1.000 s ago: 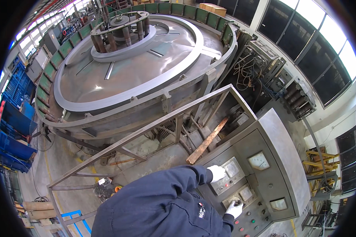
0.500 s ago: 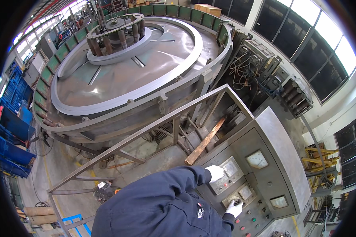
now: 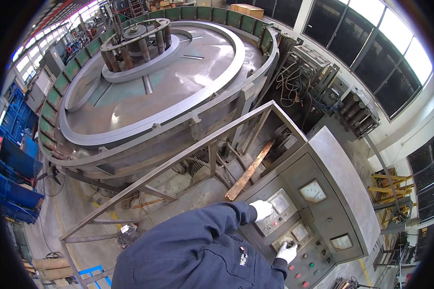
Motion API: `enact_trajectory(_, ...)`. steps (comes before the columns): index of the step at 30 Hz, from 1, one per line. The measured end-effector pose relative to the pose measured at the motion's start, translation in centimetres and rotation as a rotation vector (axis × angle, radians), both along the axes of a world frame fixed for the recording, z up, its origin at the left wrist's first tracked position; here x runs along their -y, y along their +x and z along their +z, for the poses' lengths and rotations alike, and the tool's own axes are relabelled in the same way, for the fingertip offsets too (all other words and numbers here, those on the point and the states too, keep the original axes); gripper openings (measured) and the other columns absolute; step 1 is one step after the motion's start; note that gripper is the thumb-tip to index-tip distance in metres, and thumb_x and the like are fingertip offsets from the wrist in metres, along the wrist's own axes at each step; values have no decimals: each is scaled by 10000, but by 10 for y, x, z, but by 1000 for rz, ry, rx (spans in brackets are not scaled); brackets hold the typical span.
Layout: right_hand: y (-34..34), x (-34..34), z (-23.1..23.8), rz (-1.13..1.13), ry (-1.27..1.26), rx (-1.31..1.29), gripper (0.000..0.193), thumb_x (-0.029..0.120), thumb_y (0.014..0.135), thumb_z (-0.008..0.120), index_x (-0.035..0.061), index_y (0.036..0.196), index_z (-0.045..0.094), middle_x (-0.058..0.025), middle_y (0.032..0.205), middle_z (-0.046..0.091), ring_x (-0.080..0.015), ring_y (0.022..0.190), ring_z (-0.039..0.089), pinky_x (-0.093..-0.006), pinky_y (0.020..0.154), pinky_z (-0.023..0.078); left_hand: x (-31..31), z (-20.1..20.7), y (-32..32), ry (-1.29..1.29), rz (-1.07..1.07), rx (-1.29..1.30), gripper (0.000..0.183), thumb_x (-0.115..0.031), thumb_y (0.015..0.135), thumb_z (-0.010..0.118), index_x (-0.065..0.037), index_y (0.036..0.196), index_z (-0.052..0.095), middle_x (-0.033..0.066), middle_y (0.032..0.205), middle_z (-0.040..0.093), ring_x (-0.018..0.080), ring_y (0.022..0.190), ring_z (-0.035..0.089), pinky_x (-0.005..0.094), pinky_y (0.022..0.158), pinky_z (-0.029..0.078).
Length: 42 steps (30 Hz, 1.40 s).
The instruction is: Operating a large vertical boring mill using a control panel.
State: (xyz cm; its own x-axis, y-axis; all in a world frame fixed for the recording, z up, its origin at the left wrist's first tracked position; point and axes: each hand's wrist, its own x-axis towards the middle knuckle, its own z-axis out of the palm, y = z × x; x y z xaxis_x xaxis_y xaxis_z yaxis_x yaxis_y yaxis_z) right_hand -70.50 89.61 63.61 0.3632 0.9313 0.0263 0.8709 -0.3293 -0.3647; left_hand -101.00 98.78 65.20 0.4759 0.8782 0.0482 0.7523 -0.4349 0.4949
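1. On my head feed, the control console (image 3: 342, 183) stands at the lower right, just in front of the navy-sleeved person, and both white-gloved hands are at it.
2. I see the left hand (image 3: 262, 210) at the near side of the upper meter (image 3: 280, 203). Its fingers point toward the plate; I can't tell how far they are spread or whether they grip anything.
3. I have the right hand (image 3: 287, 252) lower on the panel, fingers drawn in around a dark knob (image 3: 289, 244), with little gap showing. The knob sits just beside the lower meter (image 3: 300, 233).
4. Below that hand I make out red buttons (image 3: 298, 276) and green buttons (image 3: 312, 265); the upright face carries a white-dialled gauge (image 3: 313, 190).
5. Past the console, a wooden bar (image 3: 250, 172) lies slanted behind the metal railing (image 3: 169, 169).
6. Beyond the railing I get the big round metal table (image 3: 188, 86), ringed by a green-lined wall, with a cage of posts (image 3: 143, 48) upon it.
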Motion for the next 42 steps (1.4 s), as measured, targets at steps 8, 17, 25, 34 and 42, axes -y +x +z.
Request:
enact_trajectory(8,0,2,2,1,5,21,399,195,862,790,6,1193,674,-197,1046,749,-355,968,731,-438,877,569,2,10,-1,-59,44,69,264,-271,1021,535,-67,991,699,205,937,712,406,844,709,504,775,558)
enact_trajectory(17,-14,3,23,11,60,-51,390,195,833,809,-18,1135,685,-229,995,751,-371,920,741,-442,845,578,3,13,-1,-169,115,136,311,-311,1034,528,-46,1021,691,222,966,724,430,878,709,524,795,558)
enact_trajectory(25,-17,2,26,-17,12,-77,370,110,847,793,8,1187,688,-175,1054,766,-296,950,749,-391,867,577,2,8,-3,-22,18,24,269,-222,1013,542,-48,1021,747,188,991,727,384,897,728,483,780,586)
enact_trajectory(34,-16,3,25,-8,-1,9,360,157,860,787,15,1176,690,-196,1049,761,-333,956,745,-419,866,575,2,15,-3,-45,6,-11,269,-217,1013,539,-43,1016,745,190,1011,732,383,909,736,481,790,592)
enact_trajectory(42,-5,2,11,7,24,-8,357,179,864,784,18,1169,691,-192,1039,756,-343,943,740,-435,859,569,2,4,0,8,1,-24,191,-208,982,565,-82,981,709,165,964,690,367,872,706,475,761,564)
